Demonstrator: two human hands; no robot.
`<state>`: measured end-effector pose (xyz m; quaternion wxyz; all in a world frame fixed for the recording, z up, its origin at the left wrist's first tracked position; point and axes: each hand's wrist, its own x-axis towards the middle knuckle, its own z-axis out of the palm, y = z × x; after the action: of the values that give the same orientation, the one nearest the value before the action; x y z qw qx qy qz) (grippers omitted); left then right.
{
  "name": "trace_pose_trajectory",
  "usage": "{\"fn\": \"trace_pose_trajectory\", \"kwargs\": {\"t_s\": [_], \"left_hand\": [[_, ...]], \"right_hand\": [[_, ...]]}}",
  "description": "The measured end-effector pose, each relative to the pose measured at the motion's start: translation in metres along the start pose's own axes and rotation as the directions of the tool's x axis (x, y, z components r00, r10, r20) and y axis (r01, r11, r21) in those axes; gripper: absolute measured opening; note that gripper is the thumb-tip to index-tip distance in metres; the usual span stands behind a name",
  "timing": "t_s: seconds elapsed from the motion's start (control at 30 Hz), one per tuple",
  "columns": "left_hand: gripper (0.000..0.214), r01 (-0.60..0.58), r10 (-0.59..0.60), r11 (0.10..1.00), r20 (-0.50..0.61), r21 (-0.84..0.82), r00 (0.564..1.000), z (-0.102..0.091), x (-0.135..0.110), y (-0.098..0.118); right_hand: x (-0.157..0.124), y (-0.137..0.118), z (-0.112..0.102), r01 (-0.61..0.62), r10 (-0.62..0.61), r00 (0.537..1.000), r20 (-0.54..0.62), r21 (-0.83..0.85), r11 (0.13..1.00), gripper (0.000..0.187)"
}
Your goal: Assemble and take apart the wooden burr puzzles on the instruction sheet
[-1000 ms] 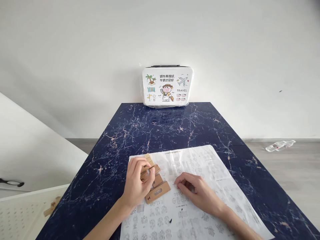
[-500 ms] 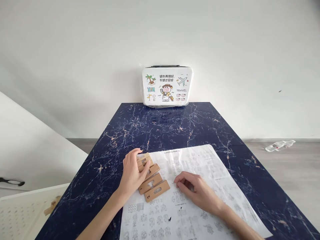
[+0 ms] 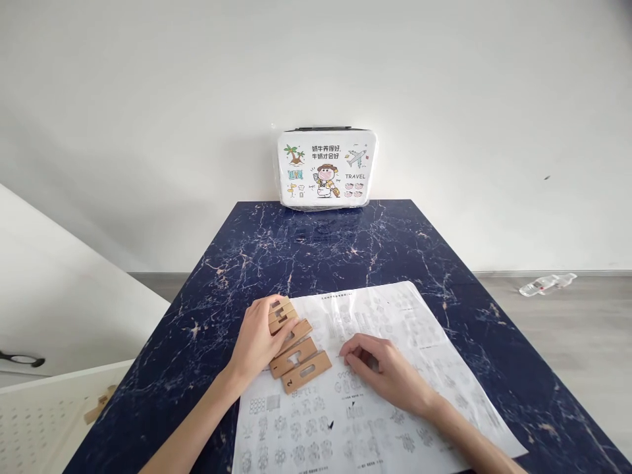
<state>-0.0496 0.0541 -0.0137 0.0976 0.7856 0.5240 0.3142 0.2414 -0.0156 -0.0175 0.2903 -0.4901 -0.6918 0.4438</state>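
Several flat wooden puzzle pieces (image 3: 296,352) with slots lie in a fanned row on a printed paper sheet (image 3: 405,342) on the dark blue marbled table (image 3: 316,250). My left hand (image 3: 257,342) rests on the far pieces of the row, its thumb and fingers pinched on the top small block. My right hand (image 3: 385,372) lies on the sheet just right of the row, fingers curled down with the tips on the paper. The nearest piece carries a printed number 2.
A white case with cartoon travel pictures (image 3: 326,168) stands against the wall at the table's far edge. A white pegboard panel (image 3: 44,415) with a small wooden piece lies low left. A clear plastic bottle (image 3: 546,284) lies on the floor at right.
My left hand has slid from the middle of the wooden row to its far end and taken the top small block. My right hand has barely moved.
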Motion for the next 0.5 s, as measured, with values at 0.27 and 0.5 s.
{"fn": "trace_pose_trajectory", "kwargs": {"t_s": [0.27,0.5], "left_hand": [[0.047,0.0,-0.006,0.999,-0.118,-0.054,0.993,0.0,-0.006,0.008],[0.065,-0.374,0.373,0.905,-0.045,-0.204,0.927,0.0,-0.026,0.047]], "right_hand": [[-0.001,0.0,0.001,0.021,-0.021,1.0,-0.006,0.001,1.0,0.016],[-0.002,-0.005,-0.002,0.071,-0.074,0.997,0.034,0.083,0.994,0.023]]}}
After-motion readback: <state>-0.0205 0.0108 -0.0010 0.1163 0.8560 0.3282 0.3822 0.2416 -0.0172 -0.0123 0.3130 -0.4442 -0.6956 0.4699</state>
